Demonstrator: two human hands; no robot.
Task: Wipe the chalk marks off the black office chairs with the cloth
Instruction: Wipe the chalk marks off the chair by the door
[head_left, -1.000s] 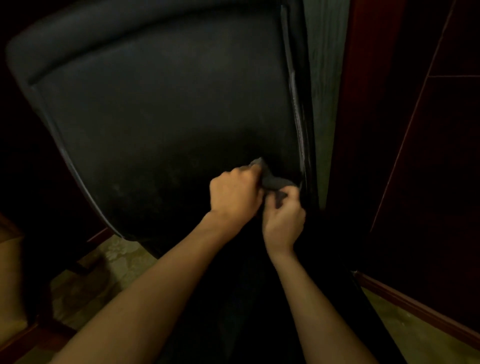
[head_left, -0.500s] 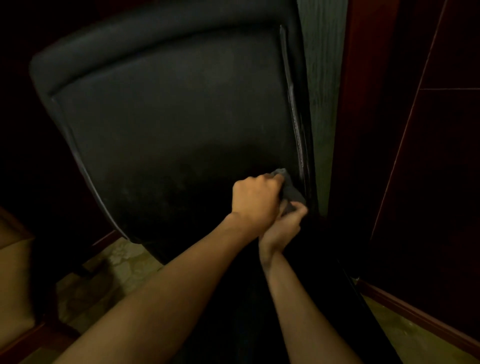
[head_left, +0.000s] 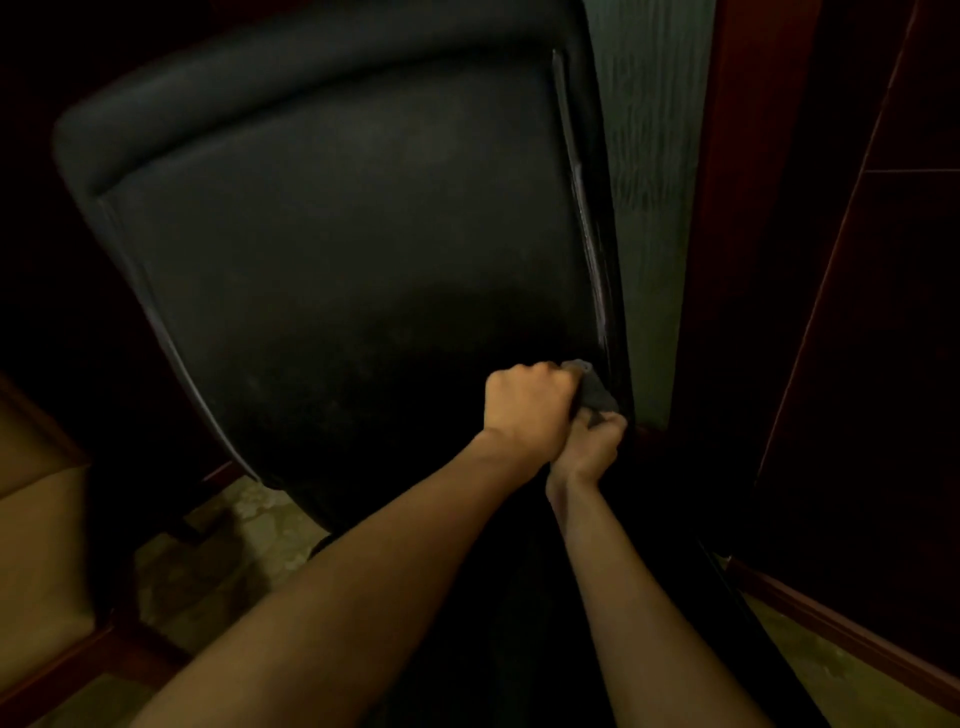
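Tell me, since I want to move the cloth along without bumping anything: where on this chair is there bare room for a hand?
The chair back is bare from its padded top down to the hands. It is crowded at the lower right, where the left hand and right hand bunch the cloth against the whitish-streaked right edge, close beside the green wall.

light: very dim, warm | corners: near black | focus: soft, grainy | edges: wide-angle bending

Cloth (head_left: 592, 395) mostly hidden (behind left hand (head_left: 527, 410)).
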